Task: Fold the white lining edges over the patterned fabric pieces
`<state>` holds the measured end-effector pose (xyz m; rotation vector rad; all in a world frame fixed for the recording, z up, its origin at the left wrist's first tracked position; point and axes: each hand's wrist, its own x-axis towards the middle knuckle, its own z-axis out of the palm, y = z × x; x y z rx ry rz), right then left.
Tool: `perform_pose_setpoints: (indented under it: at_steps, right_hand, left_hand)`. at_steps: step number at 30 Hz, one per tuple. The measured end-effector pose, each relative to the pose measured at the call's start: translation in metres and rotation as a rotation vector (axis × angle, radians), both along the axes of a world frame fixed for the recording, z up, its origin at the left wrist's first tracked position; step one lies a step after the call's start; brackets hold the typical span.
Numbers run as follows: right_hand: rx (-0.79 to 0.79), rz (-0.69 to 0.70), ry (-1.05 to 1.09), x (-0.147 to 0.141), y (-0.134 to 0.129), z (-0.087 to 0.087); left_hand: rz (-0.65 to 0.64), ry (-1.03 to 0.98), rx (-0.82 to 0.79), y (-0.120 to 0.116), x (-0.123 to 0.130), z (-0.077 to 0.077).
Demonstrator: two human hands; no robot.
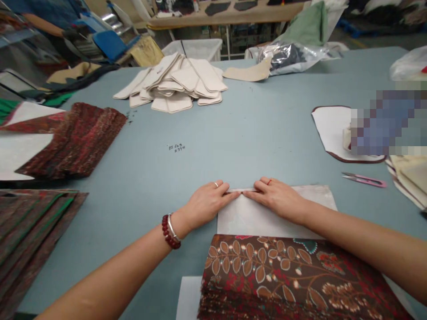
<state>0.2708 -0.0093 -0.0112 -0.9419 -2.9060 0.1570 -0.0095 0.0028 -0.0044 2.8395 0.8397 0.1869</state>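
A stack of brown floral fabric (283,275) lies nearest the camera at the near edge of the pale blue tabletop (247,133), overlapping a white sheet (267,215). The left hand (207,204) and right hand (278,200) lie open and flat at the sheet's far edge, fingertips almost meeting over a narrow fold; neither closes around anything. A red beaded bracelet (169,232) and a silver bangle (172,227) circle the left wrist. Toward the far edge sits a pile of cream fabric pieces (170,82). Just beyond it stands a white plastic bin (200,49), its contents hidden, and a clear plastic bag (283,58) holds something dark. Pink thread snips (363,179) lie toward the right edge, near a white panel piped in dark red (328,129). Along the left edge lie stacks of red patterned fabric (66,142) and green-striped fabric (26,235).
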Motion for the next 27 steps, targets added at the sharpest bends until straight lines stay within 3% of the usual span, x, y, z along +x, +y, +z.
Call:
perform_pose_setpoints:
  at_steps: [5, 15, 24, 27]
  right_hand:
    - [-0.035, 0.029, -0.017, 0.018, 0.003, 0.002]
    - [-0.124, -0.062, 0.093, 0.111, -0.010, 0.003]
    - [-0.145, -0.191, 0.085, 0.202, -0.028, 0.004]
    - [-0.098, -0.318, 0.127, 0.212, -0.033, 0.005]
  left_hand:
    - [-0.055, 0.108, 0.090, 0.000, 0.002, 0.008]
    - [-0.025, 0.099, 0.162, -0.006, -0.012, 0.003]
    - [0.154, -0.038, 0.115, -0.020, -0.024, -0.015]
    - [0.194, -0.116, 0.093, -0.026, -0.025, -0.022]
